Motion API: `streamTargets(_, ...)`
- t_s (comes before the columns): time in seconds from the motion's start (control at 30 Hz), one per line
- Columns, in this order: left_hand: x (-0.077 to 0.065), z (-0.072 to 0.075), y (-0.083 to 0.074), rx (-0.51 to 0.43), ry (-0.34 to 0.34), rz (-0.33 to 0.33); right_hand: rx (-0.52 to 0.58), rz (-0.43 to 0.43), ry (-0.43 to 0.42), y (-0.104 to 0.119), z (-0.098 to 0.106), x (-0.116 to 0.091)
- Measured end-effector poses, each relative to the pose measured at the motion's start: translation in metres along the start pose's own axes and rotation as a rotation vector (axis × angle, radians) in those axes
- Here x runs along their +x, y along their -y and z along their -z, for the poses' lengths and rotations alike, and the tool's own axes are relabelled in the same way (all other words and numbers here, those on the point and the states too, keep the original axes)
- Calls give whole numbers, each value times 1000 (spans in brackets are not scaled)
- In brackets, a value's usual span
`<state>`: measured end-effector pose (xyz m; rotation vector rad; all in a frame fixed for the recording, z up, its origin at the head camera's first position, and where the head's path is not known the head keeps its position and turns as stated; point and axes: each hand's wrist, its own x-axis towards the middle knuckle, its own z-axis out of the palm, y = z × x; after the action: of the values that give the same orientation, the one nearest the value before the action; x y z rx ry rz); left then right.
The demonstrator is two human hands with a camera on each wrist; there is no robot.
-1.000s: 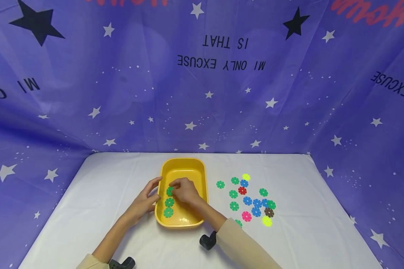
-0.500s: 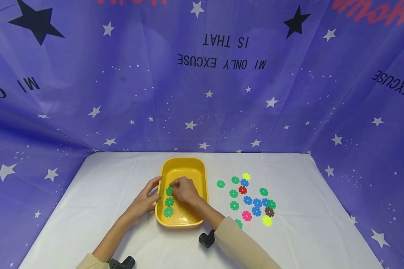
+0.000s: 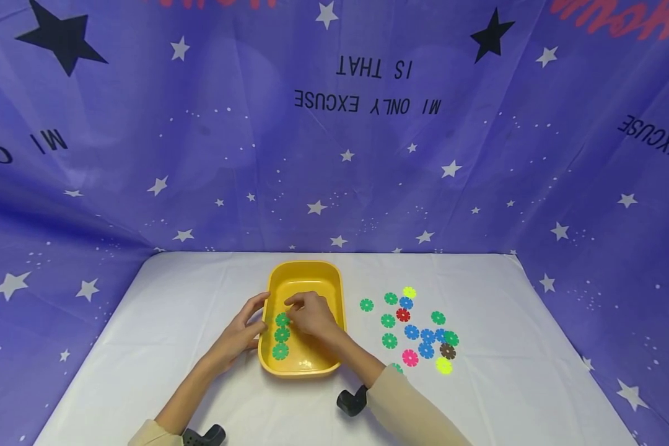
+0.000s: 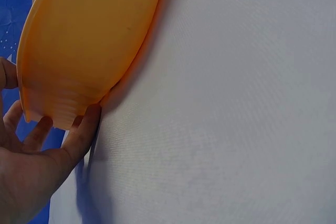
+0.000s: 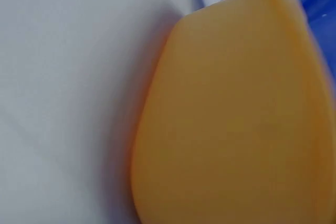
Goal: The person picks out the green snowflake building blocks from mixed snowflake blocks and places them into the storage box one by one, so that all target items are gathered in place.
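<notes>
One white-covered table (image 3: pixel 479 409) fills the lower part of the head view, its cloth faintly creased. Purple-blue fabric (image 3: pixel 256 136) hangs behind it and to both sides, printed with white and black stars and lettering (upside down, from this seat). Toward the left of the table sits a yellow tray (image 3: pixel 304 375), long side pointing away from the person. Inside, near its left wall, three green discs (image 3: pixel 281 335) lie in a column. Right of the tray, loose discs (image 3: pixel 412 332) are scattered in green, blue, yellow, red, pink and brown, some overlapping.

The left hand (image 3: pixel 236 337) has its fingers spread, the tips resting against the tray's left side. The right hand (image 3: pixel 312 316) is over the tray's inside with bent fingers, right beside the farthest green disc; whether it pinches that disc I cannot tell. Both arms wear beige sleeves (image 3: pixel 412 402).
</notes>
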<state>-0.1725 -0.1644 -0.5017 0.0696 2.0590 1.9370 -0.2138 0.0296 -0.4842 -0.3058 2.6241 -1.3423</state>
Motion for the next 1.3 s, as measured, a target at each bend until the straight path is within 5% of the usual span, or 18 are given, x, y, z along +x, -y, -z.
streamTargets(0.37,0,0,1,-24,-1,-16,114,102,-17,-2,61,-41)
streamTargets(0.57,0,1,1,-22,-1,-17,177,95,-88,-29,94,-63)
streamTargets(0.73,0,1,1,-19,-3,-10,198,5,-164,-60,114,-87)
streamTargets(1.0,0,0,1,-9,-11,-11,218,-156,-189,-102,129,-129)
streamTargets(1.3,0,0,1,-13,-11,-10,50,-197,-140,-125,124,-152)
